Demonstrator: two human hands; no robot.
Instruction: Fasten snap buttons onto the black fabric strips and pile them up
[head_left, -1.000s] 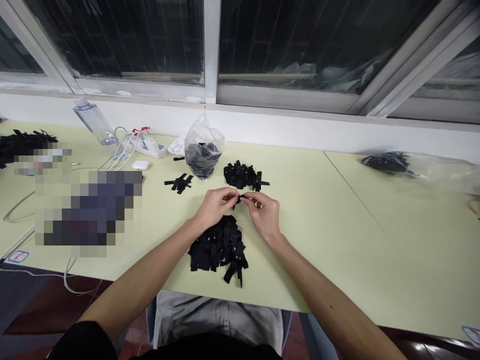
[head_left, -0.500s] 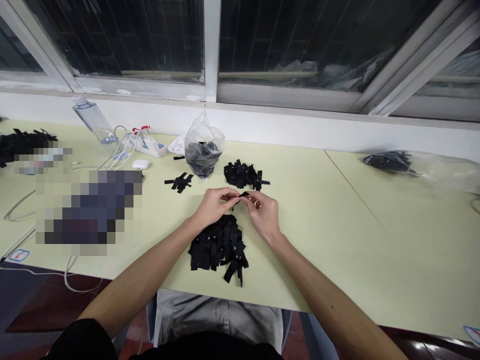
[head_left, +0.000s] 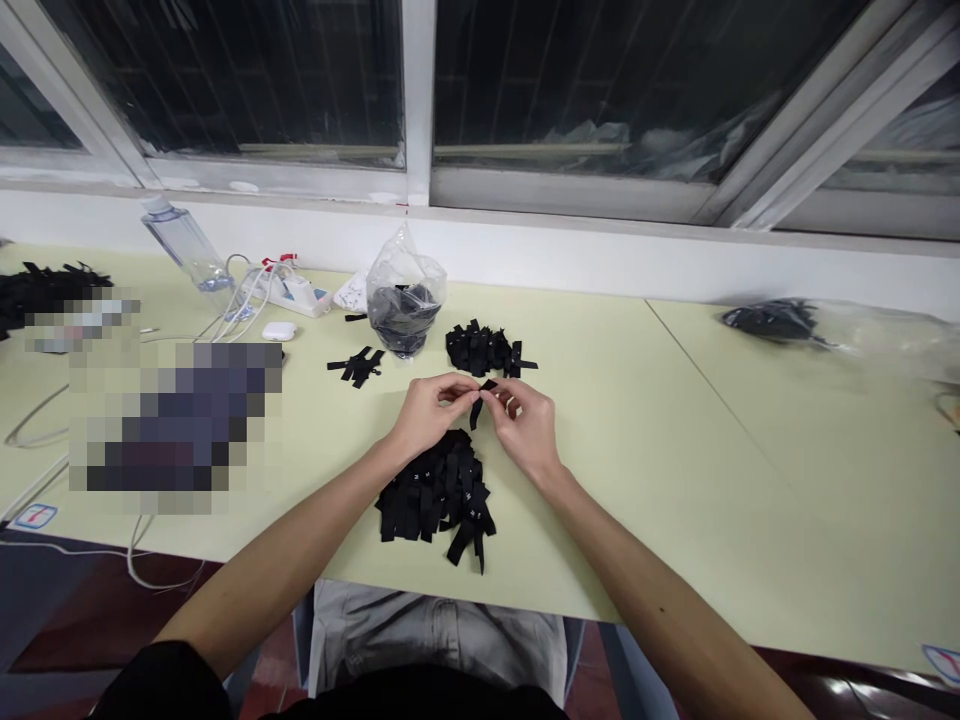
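clear bag point(head_left: 406, 285) w/ black strips; both hands point(head_left: 431, 410) pinch black strip point(head_left: 478, 402).

The pale green table point(head_left: 637, 450) bears black label piles point(head_left: 435, 495), a bag point(head_left: 406, 300), a bottle point(head_left: 184, 245).

A small black strip point(head_left: 480, 403) of fabric, narrow and flat, is pinched between the fingertips of both hands just above the table. The left hand point(head_left: 429, 412) grips one end and the right hand point(head_left: 526, 420) the other, so the strip is bent: its upper part runs between the fingertips and its lower end hangs down and slightly left. It sits directly above the far edge of a near pile point(head_left: 436, 493) of similar black strips, some bearing tiny white marks, lying jumbled on the table. A second, far pile point(head_left: 482, 349) of black strips lies just beyond the hands.
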